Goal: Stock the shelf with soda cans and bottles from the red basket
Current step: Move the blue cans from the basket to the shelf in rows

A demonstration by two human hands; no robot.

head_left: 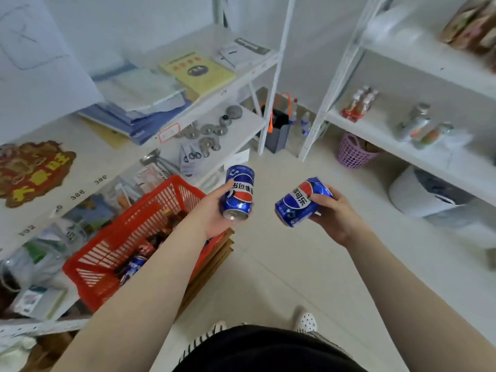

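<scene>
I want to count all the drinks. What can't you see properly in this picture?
Head view only:
- Red basket: the left arm covers part of its inside, so the drinks in it cannot be counted.
- Small bottles on the right shelf: too small and blurred to name.
- Packets on the top shelf: cut off by the picture's edge.
- Writing on the can in the left hand: blurred.

1 head-worn wide-angle view, looking forward and steeply down, close over both forearms; floor point(281, 264) fills centre, white shelving point(402, 135) at right and left edges, lines bowed by lens.
</scene>
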